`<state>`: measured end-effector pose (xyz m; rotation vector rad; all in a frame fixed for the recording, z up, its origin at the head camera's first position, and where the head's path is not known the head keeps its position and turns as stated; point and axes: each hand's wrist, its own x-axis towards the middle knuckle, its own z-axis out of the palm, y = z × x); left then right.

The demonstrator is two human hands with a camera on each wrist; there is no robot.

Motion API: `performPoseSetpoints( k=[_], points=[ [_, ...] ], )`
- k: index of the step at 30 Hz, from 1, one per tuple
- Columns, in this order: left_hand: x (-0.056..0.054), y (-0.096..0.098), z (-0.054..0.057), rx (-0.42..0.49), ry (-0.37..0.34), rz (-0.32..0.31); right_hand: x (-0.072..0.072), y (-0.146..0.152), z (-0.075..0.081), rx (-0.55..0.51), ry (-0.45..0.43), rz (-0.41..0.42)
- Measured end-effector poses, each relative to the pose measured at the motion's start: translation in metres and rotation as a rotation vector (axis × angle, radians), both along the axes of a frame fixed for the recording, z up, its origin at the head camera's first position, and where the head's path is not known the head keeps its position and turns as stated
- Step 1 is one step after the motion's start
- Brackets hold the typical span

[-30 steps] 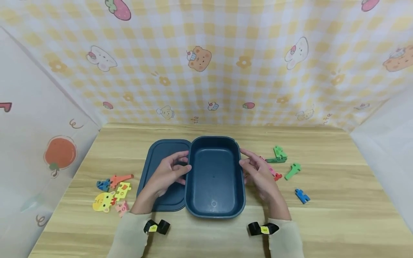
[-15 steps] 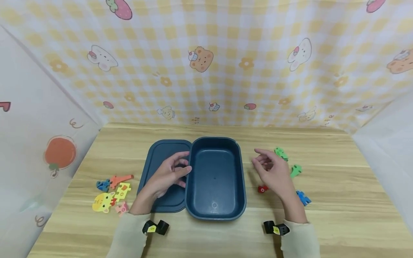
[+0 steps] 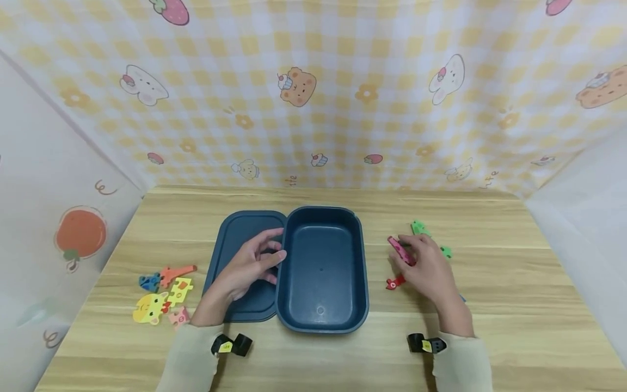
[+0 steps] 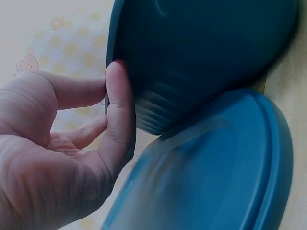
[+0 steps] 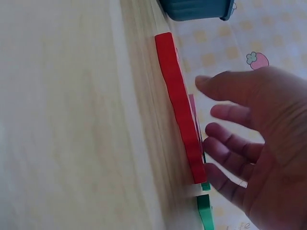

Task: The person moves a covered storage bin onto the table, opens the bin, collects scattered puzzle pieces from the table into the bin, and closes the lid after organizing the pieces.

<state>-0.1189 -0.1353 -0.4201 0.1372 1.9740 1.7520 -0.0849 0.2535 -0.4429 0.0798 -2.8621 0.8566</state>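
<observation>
A deep blue rectangular plastic box stands in the middle of the table, with nothing in it. Its flat blue lid lies to its left. My left hand rests against the box's left side, thumb and fingertips at the rim. To the right, my right hand reaches over several puzzle pieces, its fingertips right at a pink puzzle piece. In the right wrist view a gap shows between thumb and fingers. A red puzzle piece lies below that hand.
Green puzzle pieces lie behind the right hand, and a blue one is mostly hidden under its wrist. On the left are a yellow giraffe-head piece and orange, blue, yellow and pink-coral pieces. A checked curtain hangs behind.
My right hand has let go of the box's right side and moved right, over the pink and red puzzle pieces. My left hand has stayed at the box. The head view has shifted slightly.
</observation>
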Motion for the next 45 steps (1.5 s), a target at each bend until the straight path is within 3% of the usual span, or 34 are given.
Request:
performPoseSetpoints(
  k=[15,33,38,45],
  points=[
    [0.0,0.0,0.0,0.022,-0.012,0.021,-0.002,0.0,-0.009,-0.018,0.025,-0.012],
    [-0.003,0.001,-0.003,0.04,-0.012,0.02,-0.006,-0.009,-0.006,-0.062,0.109,-0.013],
    [-0.003,0.0,-0.005,0.039,-0.012,0.016,-0.006,-0.01,-0.006,-0.089,0.147,-0.014],
    [-0.003,-0.001,-0.006,0.04,-0.011,0.016,-0.008,-0.012,-0.003,-0.177,0.124,-0.021]
  ],
)
